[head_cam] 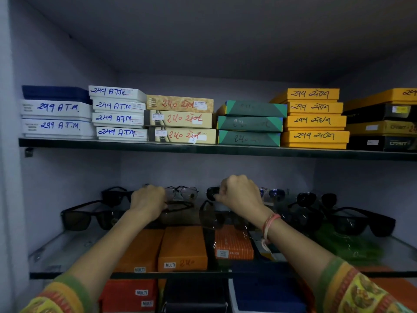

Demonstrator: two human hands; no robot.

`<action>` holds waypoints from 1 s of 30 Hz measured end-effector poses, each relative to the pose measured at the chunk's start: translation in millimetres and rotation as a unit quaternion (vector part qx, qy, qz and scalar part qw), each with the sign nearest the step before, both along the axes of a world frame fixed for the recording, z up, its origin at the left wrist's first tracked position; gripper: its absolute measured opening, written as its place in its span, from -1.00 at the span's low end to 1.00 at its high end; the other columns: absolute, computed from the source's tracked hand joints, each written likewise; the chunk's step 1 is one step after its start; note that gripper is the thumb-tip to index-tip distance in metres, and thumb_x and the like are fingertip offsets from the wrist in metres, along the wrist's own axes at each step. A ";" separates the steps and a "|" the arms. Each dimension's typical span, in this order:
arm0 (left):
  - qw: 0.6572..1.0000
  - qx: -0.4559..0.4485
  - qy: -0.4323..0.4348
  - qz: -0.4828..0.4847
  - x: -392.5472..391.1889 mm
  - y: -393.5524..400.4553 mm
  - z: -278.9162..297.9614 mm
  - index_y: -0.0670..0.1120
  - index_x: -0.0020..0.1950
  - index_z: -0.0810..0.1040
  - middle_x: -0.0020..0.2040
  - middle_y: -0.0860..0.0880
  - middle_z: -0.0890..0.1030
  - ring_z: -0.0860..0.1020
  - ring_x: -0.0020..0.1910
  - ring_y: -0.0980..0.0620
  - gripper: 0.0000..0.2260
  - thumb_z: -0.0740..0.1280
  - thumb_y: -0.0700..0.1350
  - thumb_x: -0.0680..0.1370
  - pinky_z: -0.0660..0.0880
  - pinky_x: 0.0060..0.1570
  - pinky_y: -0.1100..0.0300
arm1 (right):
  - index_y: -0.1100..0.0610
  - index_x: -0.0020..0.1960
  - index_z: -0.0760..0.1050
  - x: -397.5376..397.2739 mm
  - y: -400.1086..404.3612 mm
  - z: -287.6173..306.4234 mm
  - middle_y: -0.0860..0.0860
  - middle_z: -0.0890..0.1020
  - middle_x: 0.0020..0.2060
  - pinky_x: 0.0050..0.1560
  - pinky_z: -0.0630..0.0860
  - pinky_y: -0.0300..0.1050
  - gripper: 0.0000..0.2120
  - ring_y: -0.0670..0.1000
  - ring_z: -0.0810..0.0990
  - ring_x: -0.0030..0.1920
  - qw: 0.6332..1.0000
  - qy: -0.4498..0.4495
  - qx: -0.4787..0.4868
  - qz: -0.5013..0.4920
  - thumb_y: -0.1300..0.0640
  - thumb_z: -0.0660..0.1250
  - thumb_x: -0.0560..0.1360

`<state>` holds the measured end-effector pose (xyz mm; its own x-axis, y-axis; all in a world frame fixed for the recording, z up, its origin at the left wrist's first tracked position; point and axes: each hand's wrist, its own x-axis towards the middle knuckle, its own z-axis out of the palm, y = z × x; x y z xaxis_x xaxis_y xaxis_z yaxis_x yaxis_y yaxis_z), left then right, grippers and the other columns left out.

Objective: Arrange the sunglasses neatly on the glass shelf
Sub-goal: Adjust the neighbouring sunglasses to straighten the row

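Sunglasses (90, 216) lie spread across the glass shelf (67, 249), to both sides of the two hands reaching in over it. Left hand (147, 203) is curled shut on a thin-framed pair (180, 205) just to its right, near the shelf's back. Right hand (239, 195) is closed, its fingertips pinching a dark pair (212, 192) at its left. More dark pairs (361, 220) rest well to its right. Orange boxes (182, 249) show through the glass beneath the forearms.

Optical shop: stacked price-marked frame boxes (180, 119), sunglasses (90, 216) displayed on glass shelf (67, 251).
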<state>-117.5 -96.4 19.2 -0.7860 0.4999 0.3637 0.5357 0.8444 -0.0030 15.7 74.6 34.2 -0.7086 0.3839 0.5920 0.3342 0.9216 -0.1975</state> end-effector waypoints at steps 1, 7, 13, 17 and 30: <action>1.000 0.005 0.010 0.000 -3.5 -6.4 2.1 -0.07 0.26 0.60 0.20 -0.17 0.60 0.56 0.21 -0.14 -0.72 0.31 -0.01 0.60 0.54 0.11 0.00 | 0.15 -0.10 0.66 -4.1 -4.4 1.4 0.12 0.70 -0.12 -0.13 0.61 -0.01 -0.85 0.18 0.67 -0.07 1.000 0.012 -0.005 0.019 0.07 0.42 0.44; 0.991 0.092 -0.055 -0.081 -9.1 -36.3 19.4 0.05 0.29 0.60 0.27 -0.11 0.57 0.41 0.35 -0.16 -0.71 0.28 0.06 0.60 0.48 0.21 -0.04 | 0.19 0.06 0.71 -29.9 -25.9 10.8 0.10 0.74 0.05 0.13 0.62 0.00 -0.79 0.06 0.70 0.01 0.982 0.026 -0.086 0.169 0.10 0.42 0.50; 0.987 0.091 -0.063 -0.117 2.4 -44.1 19.1 0.09 0.22 0.66 0.22 0.01 0.67 0.59 0.20 -0.05 -0.75 0.32 0.06 0.58 0.56 0.13 0.02 | 0.24 -0.06 0.71 -32.8 -29.2 12.0 0.16 0.75 -0.20 -0.25 0.68 -0.19 -0.69 0.02 0.69 -0.32 0.957 0.019 -0.229 0.179 -0.02 0.49 0.42; 0.991 0.079 -0.018 -0.110 9.0 -40.9 23.2 0.08 0.22 0.67 0.21 -0.02 0.68 0.58 0.22 -0.07 -0.75 0.32 0.04 0.58 0.48 0.12 0.06 | 0.29 -0.07 0.70 -26.7 -31.6 17.5 0.19 0.73 -0.26 -0.41 0.58 -0.38 -0.72 -0.11 0.62 -0.47 0.953 -0.017 -0.242 0.181 0.06 0.53 0.39; 0.994 0.108 -0.005 0.011 0.1 -50.8 26.4 -0.09 0.01 0.72 0.06 -0.08 0.71 0.65 0.02 -0.11 -0.70 0.49 0.10 0.43 0.53 -0.16 0.10 | 0.23 -0.38 0.62 -34.5 -41.1 15.6 0.04 0.64 -0.49 -0.31 0.59 -0.11 -0.73 0.03 0.60 -0.43 0.989 -0.034 -0.124 0.075 0.05 0.50 0.36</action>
